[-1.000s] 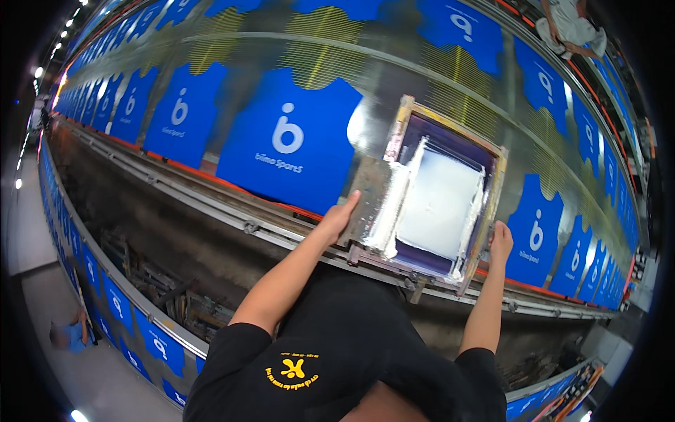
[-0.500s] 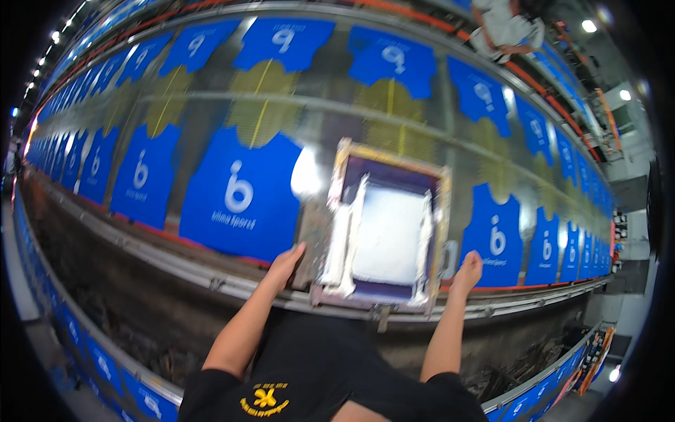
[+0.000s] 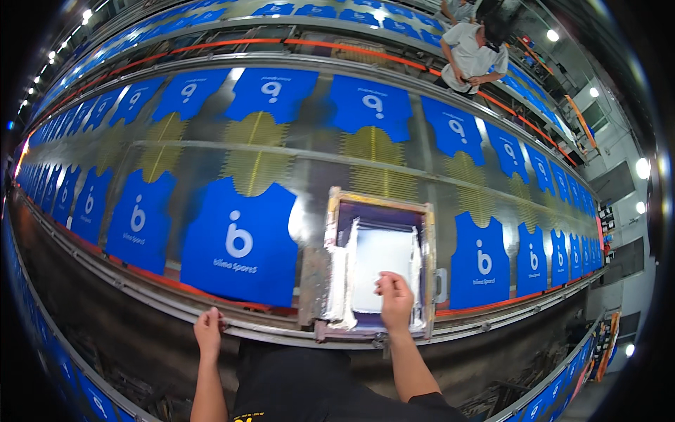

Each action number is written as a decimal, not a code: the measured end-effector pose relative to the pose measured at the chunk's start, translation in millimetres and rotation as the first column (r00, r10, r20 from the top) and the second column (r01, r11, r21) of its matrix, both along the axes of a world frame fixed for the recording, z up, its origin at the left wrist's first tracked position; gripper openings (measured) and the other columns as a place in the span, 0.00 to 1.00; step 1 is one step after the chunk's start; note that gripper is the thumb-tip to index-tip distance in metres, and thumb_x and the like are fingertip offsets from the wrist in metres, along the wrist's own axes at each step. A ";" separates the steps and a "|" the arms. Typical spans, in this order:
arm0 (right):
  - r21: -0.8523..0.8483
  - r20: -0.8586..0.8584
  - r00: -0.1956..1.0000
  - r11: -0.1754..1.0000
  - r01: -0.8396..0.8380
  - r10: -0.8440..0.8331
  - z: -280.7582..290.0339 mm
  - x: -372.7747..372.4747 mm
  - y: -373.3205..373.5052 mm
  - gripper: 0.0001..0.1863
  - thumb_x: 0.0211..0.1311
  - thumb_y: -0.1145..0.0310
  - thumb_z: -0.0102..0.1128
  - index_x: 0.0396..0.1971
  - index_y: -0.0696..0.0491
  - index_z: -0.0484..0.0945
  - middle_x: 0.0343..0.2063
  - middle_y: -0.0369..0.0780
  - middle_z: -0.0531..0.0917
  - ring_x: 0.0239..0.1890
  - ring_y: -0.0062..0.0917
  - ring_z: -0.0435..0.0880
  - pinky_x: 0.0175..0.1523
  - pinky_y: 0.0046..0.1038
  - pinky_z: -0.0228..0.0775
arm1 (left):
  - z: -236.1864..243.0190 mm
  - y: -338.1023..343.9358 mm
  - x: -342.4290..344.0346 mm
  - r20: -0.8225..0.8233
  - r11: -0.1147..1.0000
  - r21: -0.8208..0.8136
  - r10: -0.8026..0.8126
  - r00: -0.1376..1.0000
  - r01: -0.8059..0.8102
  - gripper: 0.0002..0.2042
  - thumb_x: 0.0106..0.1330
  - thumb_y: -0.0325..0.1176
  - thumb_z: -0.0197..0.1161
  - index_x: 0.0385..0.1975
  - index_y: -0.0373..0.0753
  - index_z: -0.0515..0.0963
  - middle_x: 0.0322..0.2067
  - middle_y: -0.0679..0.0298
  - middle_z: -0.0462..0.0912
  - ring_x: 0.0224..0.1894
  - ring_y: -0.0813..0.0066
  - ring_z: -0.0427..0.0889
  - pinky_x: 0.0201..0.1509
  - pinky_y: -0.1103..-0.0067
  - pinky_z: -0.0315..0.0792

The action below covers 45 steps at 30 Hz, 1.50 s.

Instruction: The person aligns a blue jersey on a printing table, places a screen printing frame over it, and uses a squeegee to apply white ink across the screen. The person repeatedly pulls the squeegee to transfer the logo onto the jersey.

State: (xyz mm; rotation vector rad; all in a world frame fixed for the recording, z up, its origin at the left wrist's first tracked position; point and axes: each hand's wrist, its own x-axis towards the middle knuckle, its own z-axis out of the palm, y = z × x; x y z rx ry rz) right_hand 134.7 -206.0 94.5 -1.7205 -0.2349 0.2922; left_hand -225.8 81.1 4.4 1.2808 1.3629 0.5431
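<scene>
A screen-printing frame [image 3: 430, 246] with a worn wooden border rests on the long table at its near edge. White ink [image 3: 337, 281] is smeared thickly along the sides of its pale middle. My right hand [image 3: 397, 299] is over the lower part of this frame, its fingers curled in and nothing visible in them; whether it touches the mesh I cannot tell. Lower left, my left hand [image 3: 209, 330] hovers by the table's metal rail [image 3: 260, 332], fingers bent closed. Nearest to it lies a blue shirt panel [image 3: 239, 246] with a white round emblem and lettering.
Blue panels line both sides of the long table [image 3: 309, 172], with yellowish ribbed patches [image 3: 254, 151] between the rows. A small metal handle [image 3: 441, 285] sits at the frame's right side. Across the table, a person in a white shirt [image 3: 467, 53] stands near another printing table.
My left hand has drawn away from the frame, leftward and down to the rail. My right hand has swung left over the frame. The view has tilted upward.
</scene>
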 end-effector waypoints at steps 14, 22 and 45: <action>-0.477 0.372 0.772 0.820 -0.317 0.515 -132.7 -225.7 156.7 0.05 0.66 0.73 0.68 0.38 0.56 0.85 0.36 0.44 0.85 0.42 0.42 0.84 0.48 0.41 0.73 | -60.2 238.7 -123.8 -0.538 0.646 0.498 -0.293 0.791 0.578 0.14 0.74 0.45 0.68 0.35 0.39 0.86 0.37 0.59 0.89 0.46 0.56 0.84 0.56 0.63 0.73; -0.757 0.278 0.821 0.639 -0.131 0.498 -157.5 -238.7 167.6 0.12 0.64 0.63 0.71 0.42 0.53 0.85 0.42 0.41 0.85 0.48 0.39 0.83 0.53 0.40 0.69 | -81.2 241.7 -106.7 -0.724 0.496 0.307 -0.433 0.538 0.812 0.14 0.72 0.46 0.67 0.30 0.43 0.84 0.33 0.66 0.88 0.44 0.61 0.84 0.57 0.61 0.70; -0.861 -0.192 0.790 0.286 -0.420 0.582 -155.8 -213.9 186.7 0.15 0.62 0.61 0.64 0.42 0.54 0.86 0.43 0.44 0.83 0.48 0.44 0.80 0.60 0.48 0.68 | -80.8 263.4 -100.7 -0.785 0.417 -0.030 -0.572 0.237 0.908 0.16 0.65 0.46 0.61 0.40 0.38 0.82 0.41 0.56 0.84 0.50 0.49 0.78 0.67 0.50 0.66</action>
